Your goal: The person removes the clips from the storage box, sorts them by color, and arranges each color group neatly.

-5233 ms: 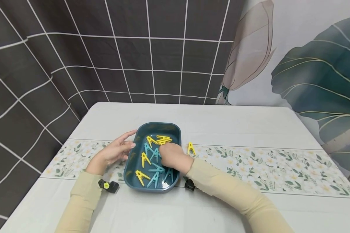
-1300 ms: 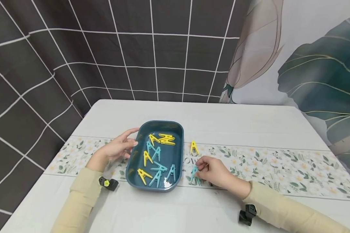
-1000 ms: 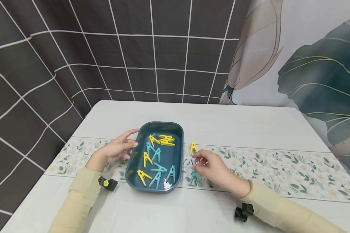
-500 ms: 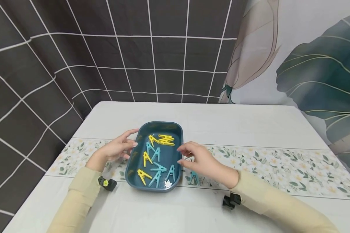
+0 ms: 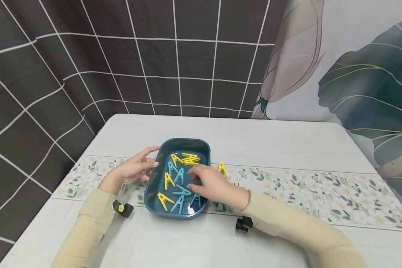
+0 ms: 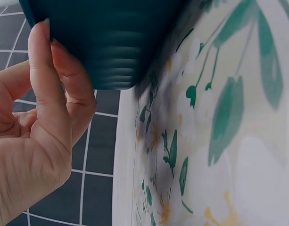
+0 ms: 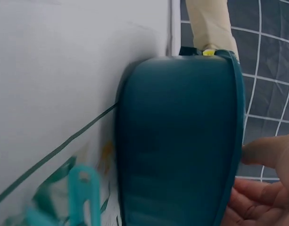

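A dark teal rectangular box (image 5: 199,146) lies on the table holding several yellow clothespins (image 5: 168,181) and several light blue clothespins (image 5: 182,191). At its left side, my left hand (image 5: 132,171) touches the rim and outer wall with its fingers; the left wrist view shows fingertips against the box wall (image 6: 106,52). My right hand (image 5: 217,186) reaches over the right rim into the box, thumb and fingers apart, with nothing seen between them. It partly covers one blue clothespin inside. In the right wrist view, the box wall hides part of the fingers (image 7: 257,193).
Right of the box, a yellow clothespin (image 5: 222,169) and a light blue clothespin (image 5: 223,207) lie on the table's floral strip (image 5: 305,193); the forearm partly covers the blue one. A dark grid curtain (image 5: 147,56) hangs behind the white table (image 5: 261,145).
My right hand took a blue clothespin from the box, set it down on the table at the right, let go and moved back left over the box. The left hand stayed at the box.
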### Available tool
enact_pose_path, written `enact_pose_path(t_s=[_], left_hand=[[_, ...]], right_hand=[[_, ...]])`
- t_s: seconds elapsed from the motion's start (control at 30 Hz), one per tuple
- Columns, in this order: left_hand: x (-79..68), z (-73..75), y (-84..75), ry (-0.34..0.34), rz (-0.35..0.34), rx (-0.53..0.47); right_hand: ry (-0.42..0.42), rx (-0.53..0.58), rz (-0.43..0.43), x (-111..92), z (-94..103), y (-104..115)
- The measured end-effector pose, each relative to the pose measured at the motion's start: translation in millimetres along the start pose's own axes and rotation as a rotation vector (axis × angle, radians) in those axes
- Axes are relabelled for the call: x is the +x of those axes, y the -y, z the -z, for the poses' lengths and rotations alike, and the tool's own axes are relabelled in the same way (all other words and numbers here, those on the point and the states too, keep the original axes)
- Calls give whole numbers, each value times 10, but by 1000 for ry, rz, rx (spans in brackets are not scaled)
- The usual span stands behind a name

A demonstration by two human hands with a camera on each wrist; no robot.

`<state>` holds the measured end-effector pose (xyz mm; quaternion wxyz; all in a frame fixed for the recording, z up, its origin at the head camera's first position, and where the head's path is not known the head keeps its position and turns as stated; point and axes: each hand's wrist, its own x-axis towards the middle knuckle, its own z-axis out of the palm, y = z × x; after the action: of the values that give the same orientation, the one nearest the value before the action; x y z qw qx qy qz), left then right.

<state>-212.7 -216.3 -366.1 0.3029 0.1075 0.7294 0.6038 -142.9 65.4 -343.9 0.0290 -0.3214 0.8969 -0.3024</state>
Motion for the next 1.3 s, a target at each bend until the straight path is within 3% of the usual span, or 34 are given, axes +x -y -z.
enact_pose_path(t_s=[0.4,0.6,0.83,1.13,1.3], left_hand=[[-11,16,10,14,-9,-21],[-31,29,2,8,-22,-15],[-14,1,8,2,-19,-30],[6,-5,30,-13,-6,-43],[15,5,44,-7,-12,-53]], right_hand=[[251,-191,-108,252,-181,104],[329,-275,-130,329,-225,143],[336,-309,-192,333,-292,150],[285,-359,-150,320,-324,116],[284,-333,-154,326,-332,104]])
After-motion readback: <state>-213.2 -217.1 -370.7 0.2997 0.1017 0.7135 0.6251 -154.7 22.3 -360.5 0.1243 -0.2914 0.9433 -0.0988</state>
